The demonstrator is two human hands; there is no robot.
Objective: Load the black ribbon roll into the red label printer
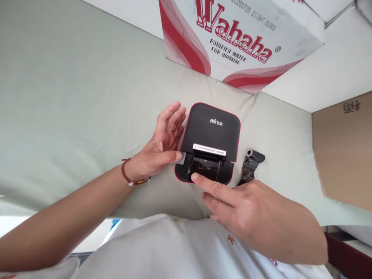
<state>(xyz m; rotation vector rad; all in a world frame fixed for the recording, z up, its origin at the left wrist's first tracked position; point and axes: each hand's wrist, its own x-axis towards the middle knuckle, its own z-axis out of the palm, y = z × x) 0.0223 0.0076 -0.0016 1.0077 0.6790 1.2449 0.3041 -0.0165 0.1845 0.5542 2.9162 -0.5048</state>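
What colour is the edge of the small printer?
Red, around the black printer; the head view shows it.

open cloth (58,97) left, water carton (232,38) blocking behind

Matt black plastic printer (212,131)

Both arms bare, no sleeves showing. Left hand (158,149): thin gold ring (170,129) on one finger, dark red cord bracelet (127,175) w/ a white bead and gold bits at wrist. Right hand (261,217): nothing worn. White cloth garment (162,248) w/ small orange marks.
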